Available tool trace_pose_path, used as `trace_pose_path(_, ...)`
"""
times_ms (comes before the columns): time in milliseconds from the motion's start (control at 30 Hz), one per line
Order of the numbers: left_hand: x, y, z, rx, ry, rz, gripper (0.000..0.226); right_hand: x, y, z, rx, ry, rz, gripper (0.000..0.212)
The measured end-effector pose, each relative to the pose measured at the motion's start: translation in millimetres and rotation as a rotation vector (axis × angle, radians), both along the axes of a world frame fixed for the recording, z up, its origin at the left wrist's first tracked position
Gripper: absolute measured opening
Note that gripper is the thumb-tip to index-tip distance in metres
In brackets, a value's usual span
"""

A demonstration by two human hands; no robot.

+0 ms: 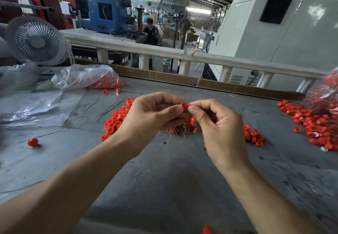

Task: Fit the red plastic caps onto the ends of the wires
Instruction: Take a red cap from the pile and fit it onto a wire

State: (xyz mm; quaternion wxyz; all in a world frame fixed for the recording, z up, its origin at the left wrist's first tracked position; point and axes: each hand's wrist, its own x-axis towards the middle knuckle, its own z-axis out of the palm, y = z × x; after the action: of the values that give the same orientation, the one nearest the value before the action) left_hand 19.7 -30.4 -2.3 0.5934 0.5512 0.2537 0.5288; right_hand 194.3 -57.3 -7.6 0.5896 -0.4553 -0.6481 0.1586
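- Your left hand (155, 113) pinches one red cap (183, 105) between thumb and forefinger, raised over the middle of the grey worktop (173, 178); the fingers are clamped on it.
- Your right hand (215, 122) meets it from the 3 o'clock side, thumb and forefinger closed on a second small red piece (189, 104), touching the first. Whether a wire end runs between the two is too fine to tell.
- Under your knuckles, at 6 o'clock from the pinch, a bundle of thin wires (178, 129) fans out over the loose pile of red caps (115, 122); part of both is hidden by your hands.
- More loose caps lie at 3 o'clock from your right wrist (254, 135), and what look like finished capped wires (318, 122) spread at the far 3 o'clock edge.
- A clear plastic bag of caps (102, 81) sits at 10 o'clock, well apart from the work.
- To do this step well, turn the cap's open mouth straight toward the wire end, keep both pinches near the tips so the thin wire does not buckle, and push along the wire's own line, not across it.
- Judge the seat by feel: the cap likely grips with a light press, and a skewed start risks bending the wire.
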Motion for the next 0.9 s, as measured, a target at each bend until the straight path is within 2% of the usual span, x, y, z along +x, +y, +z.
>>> trace_pose_path(267, -1.2, 0.8, -0.4, 0.004, 0.006, 0.008, 0.020, 0.6, -1.0, 0.3, 0.007, -0.031, -0.014, 0.006)
trace_pose_path(500, -1.4, 0.3, 1.2, 0.011, 0.017, 0.016, 0.023, 0.5, -1.6, 1.4, -0.043, 0.026, 0.020, 0.012)
trace_pose_path(600, -0.8, -0.1, 1.7, 0.004, 0.008, 0.022, 0.017, 0.0, -1.4, 1.5, -0.050, 0.033, 0.030, 0.016)
trace_pose_path(733, 0.9, -1.0, 1.0, 0.017, 0.026, 0.007, 0.014, 0.2, 0.5, -0.9, -0.061, 0.053, 0.019, 0.010)
trace_pose_path(900, 1.3, -1.1, 0.3, 0.025, 0.047, -0.004, 0.014, 1.1, 2.4, -3.2, -0.105, 0.079, 0.031, 0.011)
